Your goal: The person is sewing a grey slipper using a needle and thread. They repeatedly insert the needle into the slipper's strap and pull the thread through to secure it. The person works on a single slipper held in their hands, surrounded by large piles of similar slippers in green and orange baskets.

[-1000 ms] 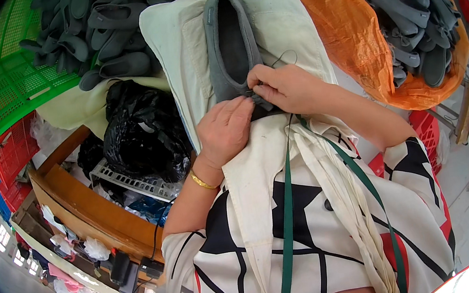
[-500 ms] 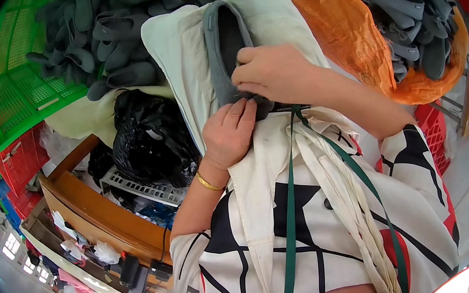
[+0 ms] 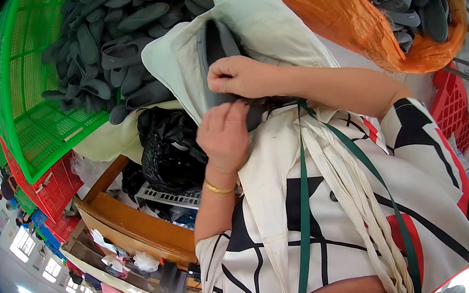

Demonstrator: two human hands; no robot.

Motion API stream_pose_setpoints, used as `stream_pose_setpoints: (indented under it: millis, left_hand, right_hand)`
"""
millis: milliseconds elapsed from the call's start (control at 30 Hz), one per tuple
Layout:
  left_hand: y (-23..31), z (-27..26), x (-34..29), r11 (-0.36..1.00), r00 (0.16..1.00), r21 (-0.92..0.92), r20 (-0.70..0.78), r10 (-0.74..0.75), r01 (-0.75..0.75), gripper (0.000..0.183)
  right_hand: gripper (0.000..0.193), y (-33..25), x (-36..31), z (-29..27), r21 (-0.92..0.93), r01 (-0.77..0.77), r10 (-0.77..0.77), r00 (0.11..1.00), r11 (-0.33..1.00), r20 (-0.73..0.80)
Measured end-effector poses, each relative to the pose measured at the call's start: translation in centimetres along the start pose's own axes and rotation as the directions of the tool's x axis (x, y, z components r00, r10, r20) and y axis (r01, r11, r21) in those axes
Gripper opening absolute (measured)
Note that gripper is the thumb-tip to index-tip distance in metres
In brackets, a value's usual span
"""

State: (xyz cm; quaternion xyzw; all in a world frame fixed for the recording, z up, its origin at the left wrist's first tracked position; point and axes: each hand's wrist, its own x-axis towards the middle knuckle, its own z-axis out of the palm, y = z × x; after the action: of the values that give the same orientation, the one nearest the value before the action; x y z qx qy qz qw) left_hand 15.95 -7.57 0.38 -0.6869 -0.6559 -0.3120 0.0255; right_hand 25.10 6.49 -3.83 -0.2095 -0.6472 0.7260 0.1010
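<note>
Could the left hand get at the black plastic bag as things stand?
Probably yes. The left hand rests on the grey shoe piece lying on the pale cloth, and the black plastic bag sits just beside it, uncovered on top, with nothing between them.

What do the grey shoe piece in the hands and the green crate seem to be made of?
Grey shoe piece: probably soft matte fabric or felt, since it shows no shine; the right hand pinches it. Green crate: glossy moulded plastic, judging by its open grid walls.
</note>
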Motion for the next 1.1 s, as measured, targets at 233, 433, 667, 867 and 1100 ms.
stream_pose_setpoints:
  millis: [233,433,667,867,1100]
  left_hand:
    - [-0.7,-0.7,0.0,0.960,0.957,-0.172,0.226,-0.181,0.222,0.014]
    - [-0.3,0.0,-1.1,0.923,0.923,-0.209,0.287,-0.258,0.323,0.013]
    - [-0.8,-0.2,-1.0,0.913,0.912,-0.236,0.326,-0.248,0.333,0.018]
    - [-0.9,-0.1,-1.1,0.946,0.945,-0.189,0.250,-0.213,0.264,0.016]
    - [-0.9,-0.1,-0.7,0.883,0.892,-0.243,0.322,-0.318,0.403,0.017]
  right_hand:
    - [0.018,0.7,0.2,1.2,0.414,-0.227,0.293,0.951,0.881,-0.103]
    - [0.024,-2.3,-0.4,-0.8,0.468,-0.349,0.390,0.921,0.812,0.010]
    - [0.026,-3.8,-1.3,-4.8,0.532,-0.254,0.257,0.964,0.808,0.070]
    - [0.020,-6.7,-1.4,-14.8,0.852,0.253,0.141,0.926,0.458,-0.350]
    - [0.009,-4.8,-2.5,-9.4,0.333,0.287,-0.062,0.833,0.898,-0.550]
